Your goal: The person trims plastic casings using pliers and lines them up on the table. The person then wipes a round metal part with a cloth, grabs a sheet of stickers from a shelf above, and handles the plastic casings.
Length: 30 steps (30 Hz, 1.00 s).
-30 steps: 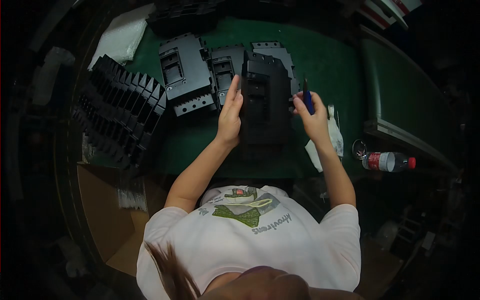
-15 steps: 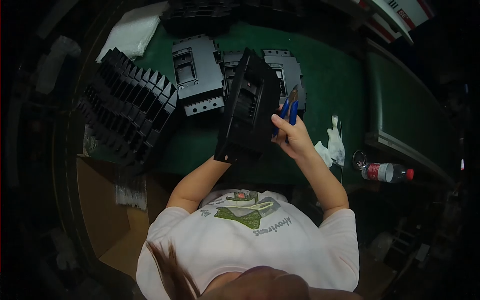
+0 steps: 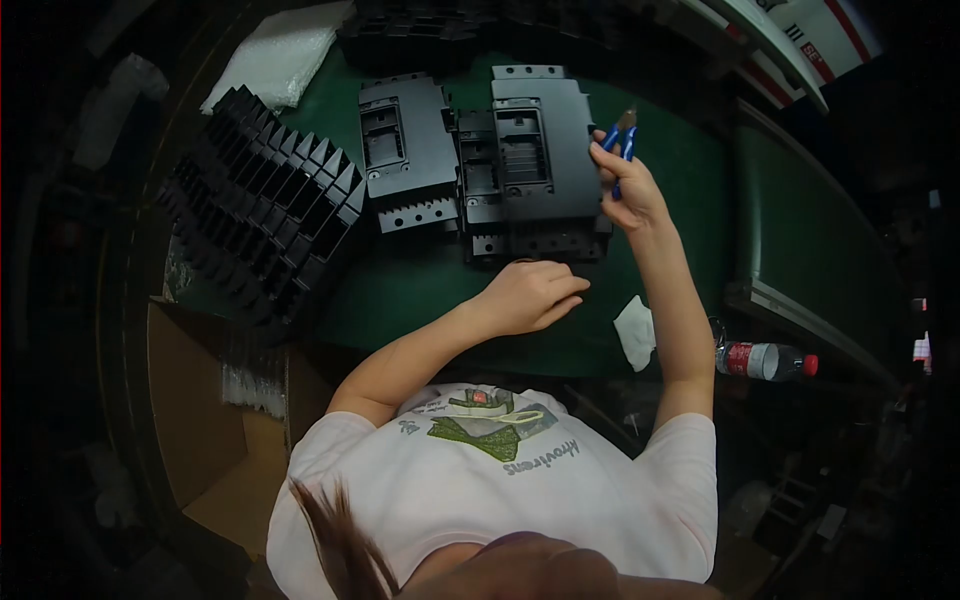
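Note:
My right hand (image 3: 634, 192) is closed around a pair of blue-handled side cutters (image 3: 625, 150), their jaws pointing up and away. Its fingers are at the right edge of a black plastic housing (image 3: 560, 150) with a rectangular recess, which lies flat over other housings. Just below its near edge is my left hand (image 3: 530, 297), palm down with fingers loosely stretched to the right and nothing visible in it. Beside that pile, a similar housing (image 3: 415, 145) lies to the left, and part of another housing (image 3: 480, 165) shows between them.
A long row of stacked black parts (image 3: 265, 195) stands on the left of the green table (image 3: 680, 270). White foam sheets (image 3: 280, 55) lie behind it. A cardboard box (image 3: 200, 420) is at lower left. On the right are a white cloth (image 3: 635, 333) and a plastic bottle (image 3: 765, 360).
The housing that was held up and tilted now lies flat on the pile farther back. My left hand has let it go. My right hand moved up and right with the cutters.

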{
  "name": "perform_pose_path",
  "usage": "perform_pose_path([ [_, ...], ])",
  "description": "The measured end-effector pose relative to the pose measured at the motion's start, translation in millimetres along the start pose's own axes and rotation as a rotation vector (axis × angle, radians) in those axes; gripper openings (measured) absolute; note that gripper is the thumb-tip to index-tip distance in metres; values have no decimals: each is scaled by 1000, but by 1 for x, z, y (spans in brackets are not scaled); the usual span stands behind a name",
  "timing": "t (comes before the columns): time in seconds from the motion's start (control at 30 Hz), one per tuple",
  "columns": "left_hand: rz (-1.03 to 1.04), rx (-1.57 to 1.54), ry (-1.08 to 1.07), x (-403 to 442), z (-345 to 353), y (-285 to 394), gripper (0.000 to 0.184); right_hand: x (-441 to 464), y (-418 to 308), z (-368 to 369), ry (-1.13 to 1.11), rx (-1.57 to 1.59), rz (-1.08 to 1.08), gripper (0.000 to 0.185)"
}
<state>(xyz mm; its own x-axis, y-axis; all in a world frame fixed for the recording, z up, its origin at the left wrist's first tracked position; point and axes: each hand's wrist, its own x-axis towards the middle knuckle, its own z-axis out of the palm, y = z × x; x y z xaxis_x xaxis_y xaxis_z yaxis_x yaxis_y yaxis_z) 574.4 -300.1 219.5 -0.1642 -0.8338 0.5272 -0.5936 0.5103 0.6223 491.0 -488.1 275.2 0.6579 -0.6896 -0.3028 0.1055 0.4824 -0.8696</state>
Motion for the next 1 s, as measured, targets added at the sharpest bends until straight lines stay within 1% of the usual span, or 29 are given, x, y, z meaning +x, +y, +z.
perform_pose_path([
  [0.03,107,93,23,1,1,0,13,-3,-4,18,45,-62,40,44],
  [0.07,109,93,21,1,0,0,13,2,2,23,45,-61,38,44],
  [0.13,199,75,174,3,-4,0,15,21,17,25,26,-139,65,42],
  [0.17,202,81,171,5,-8,-1,15,28,23,24,23,-158,84,38],
  [0.2,210,176,289,7,-11,-3,19,30,28,28,21,-155,80,38],
  [0.23,218,269,407,8,-12,-4,22,30,34,35,61,-186,19,36],
  [0.27,155,297,386,4,-12,-9,26,29,37,38,101,-218,-40,34],
  [0.3,158,297,384,6,-15,-8,26,24,31,35,58,-459,-25,30],
  [0.33,46,381,370,9,-20,-5,29,20,28,34,60,-458,-27,30],
  [0.37,-65,462,355,11,-22,-3,32,18,25,33,-6,-632,-113,30],
  [0.4,-133,506,301,8,-21,-4,37,17,23,30,-73,-806,-200,30],
  [0.43,-128,504,302,8,-22,-4,37,18,16,25,-134,-992,-215,31],
  [0.47,-183,528,296,8,-23,-4,39,18,8,24,-131,-995,-219,31],
  [0.53,-254,562,276,7,-23,-6,44,14,-17,29,-183,-1347,-309,33],
  [0.57,-252,560,281,7,-23,-6,44,32,-17,17,-140,-1260,-454,31],
  [0.63,-280,576,283,7,-21,-5,44,47,-49,30,21,-1349,-490,32],
  [0.67,-276,574,286,7,-20,-4,44,80,-48,16,144,-1392,-647,33],
  [0.73,-304,603,308,8,-20,-4,43,136,-56,-6,308,-1564,-867,36],
  [0.77,-296,611,310,8,-19,-5,43,158,-62,-13,312,-1558,-878,36],
  [0.83,-310,673,320,6,-17,-6,45,189,-70,-24,375,-1711,-873,35],
  [0.87,-303,682,324,6,-16,-6,45,198,-68,-28,378,-1706,-885,35],
  [0.93,-314,689,314,6,-17,-7,45,215,-65,-30,387,-1856,-817,33],
  [0.97,-321,698,315,7,-17,-7,46,222,-59,-32,412,-1904,-915,32],
  [1.0,-319,708,316,8,-18,-8,46,223,-58,-29,413,-1896,-924,32],
])
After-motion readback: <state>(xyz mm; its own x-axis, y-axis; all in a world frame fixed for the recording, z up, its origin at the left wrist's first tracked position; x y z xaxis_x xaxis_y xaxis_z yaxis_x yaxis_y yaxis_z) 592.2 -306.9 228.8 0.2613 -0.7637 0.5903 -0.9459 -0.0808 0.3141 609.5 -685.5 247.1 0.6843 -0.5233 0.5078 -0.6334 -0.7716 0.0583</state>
